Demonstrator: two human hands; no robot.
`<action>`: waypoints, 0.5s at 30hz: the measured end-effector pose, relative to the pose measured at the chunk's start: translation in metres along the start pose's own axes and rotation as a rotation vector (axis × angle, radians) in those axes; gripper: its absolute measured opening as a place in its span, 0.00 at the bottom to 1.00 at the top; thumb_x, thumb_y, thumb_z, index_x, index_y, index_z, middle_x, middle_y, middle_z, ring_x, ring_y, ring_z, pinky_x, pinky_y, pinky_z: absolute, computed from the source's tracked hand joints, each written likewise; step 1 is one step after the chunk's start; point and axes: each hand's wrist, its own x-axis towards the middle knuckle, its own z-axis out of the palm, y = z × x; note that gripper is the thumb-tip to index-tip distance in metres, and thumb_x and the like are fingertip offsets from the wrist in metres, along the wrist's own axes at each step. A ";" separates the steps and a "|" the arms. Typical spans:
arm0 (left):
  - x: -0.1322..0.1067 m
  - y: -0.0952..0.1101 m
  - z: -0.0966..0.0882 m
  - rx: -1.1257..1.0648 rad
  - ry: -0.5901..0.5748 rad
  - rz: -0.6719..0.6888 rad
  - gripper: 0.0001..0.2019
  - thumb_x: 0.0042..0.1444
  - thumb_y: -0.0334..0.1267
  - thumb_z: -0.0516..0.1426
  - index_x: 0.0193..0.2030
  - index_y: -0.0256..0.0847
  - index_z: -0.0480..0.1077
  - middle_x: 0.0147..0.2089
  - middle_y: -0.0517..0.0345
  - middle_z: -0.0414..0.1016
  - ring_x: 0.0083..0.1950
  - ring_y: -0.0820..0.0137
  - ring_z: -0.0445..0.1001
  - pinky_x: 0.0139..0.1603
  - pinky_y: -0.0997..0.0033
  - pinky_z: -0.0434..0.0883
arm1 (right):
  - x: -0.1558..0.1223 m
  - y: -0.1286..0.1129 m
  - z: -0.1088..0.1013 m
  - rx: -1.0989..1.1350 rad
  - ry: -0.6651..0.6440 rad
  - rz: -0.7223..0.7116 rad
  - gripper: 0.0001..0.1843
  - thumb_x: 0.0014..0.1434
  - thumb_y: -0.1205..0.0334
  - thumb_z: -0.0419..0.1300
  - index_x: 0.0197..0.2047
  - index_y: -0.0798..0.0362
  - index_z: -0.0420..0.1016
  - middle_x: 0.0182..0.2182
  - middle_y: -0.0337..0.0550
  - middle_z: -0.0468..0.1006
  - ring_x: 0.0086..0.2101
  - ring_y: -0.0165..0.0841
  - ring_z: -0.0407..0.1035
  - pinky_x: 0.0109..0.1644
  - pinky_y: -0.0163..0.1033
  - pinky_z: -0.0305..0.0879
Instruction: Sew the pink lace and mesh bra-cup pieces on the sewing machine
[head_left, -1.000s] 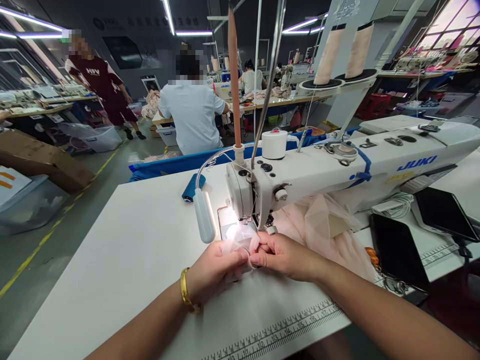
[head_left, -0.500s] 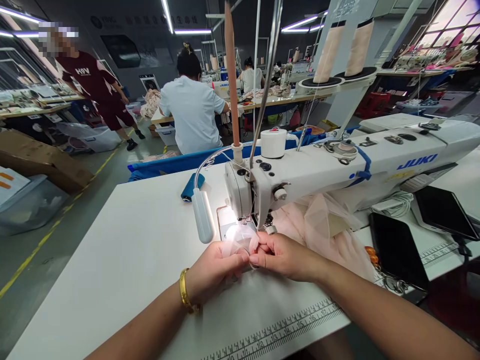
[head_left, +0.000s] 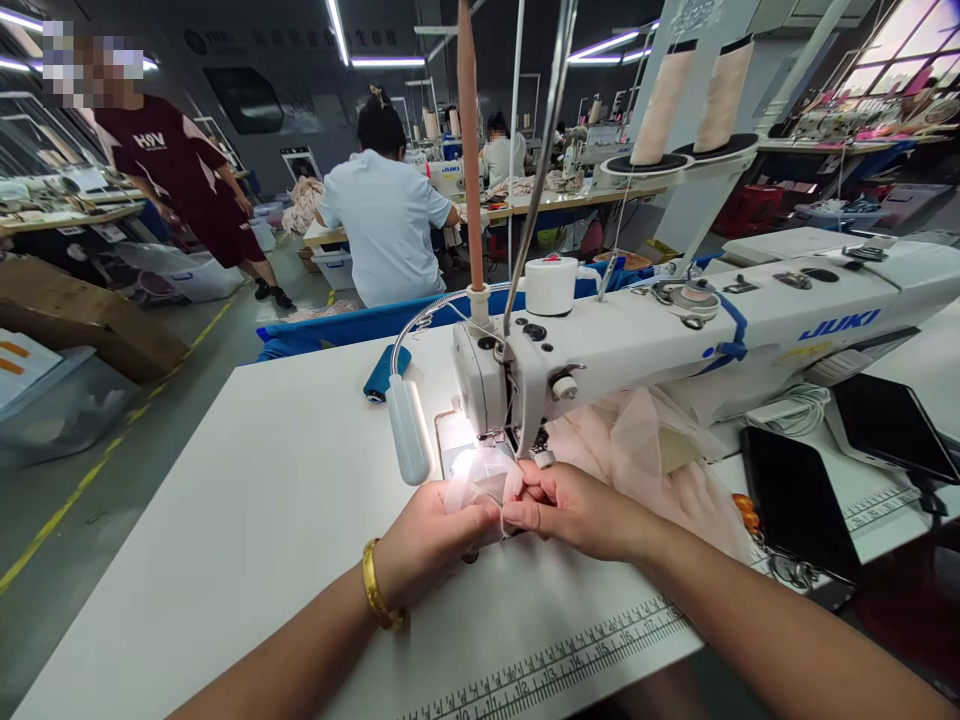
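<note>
Pale pink sheer fabric [head_left: 480, 478] lies just in front of the needle area of a white sewing machine [head_left: 645, 325], lit brightly by a small lamp [head_left: 409, 430]. My left hand [head_left: 431, 530], with a gold bangle at the wrist, is closed on the fabric's left side, thumb on top. Thumb and fingers of my right hand [head_left: 574, 510] pinch the fabric's right edge, close to the left thumb. More of the sheer fabric [head_left: 652, 440] is bunched under the machine arm. The needle tip is hard to make out in the glare.
A blue thread spool [head_left: 386, 374] stands behind the lamp. To the right are a black phone [head_left: 799, 500], a coiled white cable [head_left: 795, 410] and another dark-screened device [head_left: 896, 425]. A printed ruler [head_left: 555, 675] runs along the front edge. Beyond, one person [head_left: 386, 225] sits and another [head_left: 169, 170] walks.
Both hands stay on the fabric near the needle with only slight finger movement. The walking person at the left has shifted a little. The whole view has moved slightly.
</note>
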 end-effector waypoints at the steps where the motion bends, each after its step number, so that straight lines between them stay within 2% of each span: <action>1: 0.000 -0.001 0.000 0.001 -0.007 0.007 0.27 0.55 0.52 0.65 0.19 0.42 0.56 0.21 0.67 0.49 0.25 0.76 0.47 0.27 0.69 0.47 | 0.000 0.000 0.000 0.001 0.005 0.008 0.21 0.63 0.42 0.65 0.37 0.52 0.71 0.23 0.31 0.65 0.26 0.28 0.56 0.31 0.34 0.51; 4: 0.000 -0.001 0.000 -0.004 -0.027 0.016 0.28 0.55 0.54 0.65 0.19 0.42 0.54 0.21 0.67 0.49 0.25 0.76 0.47 0.27 0.69 0.46 | 0.000 -0.002 0.002 -0.005 0.019 0.030 0.19 0.62 0.45 0.66 0.36 0.52 0.70 0.23 0.31 0.66 0.26 0.27 0.57 0.32 0.34 0.52; 9: -0.001 0.000 -0.002 0.016 -0.016 0.003 0.29 0.54 0.56 0.65 0.19 0.42 0.54 0.21 0.67 0.50 0.25 0.76 0.48 0.27 0.68 0.46 | 0.002 -0.002 0.003 -0.023 0.022 0.037 0.12 0.63 0.53 0.64 0.37 0.52 0.70 0.23 0.31 0.67 0.26 0.27 0.57 0.32 0.33 0.53; 15: 0.000 -0.002 -0.004 0.028 -0.009 -0.014 0.28 0.55 0.56 0.64 0.19 0.42 0.55 0.21 0.66 0.51 0.25 0.75 0.49 0.27 0.69 0.47 | 0.002 0.000 0.002 -0.011 0.009 0.031 0.14 0.63 0.50 0.64 0.37 0.52 0.71 0.23 0.30 0.65 0.26 0.27 0.57 0.31 0.34 0.52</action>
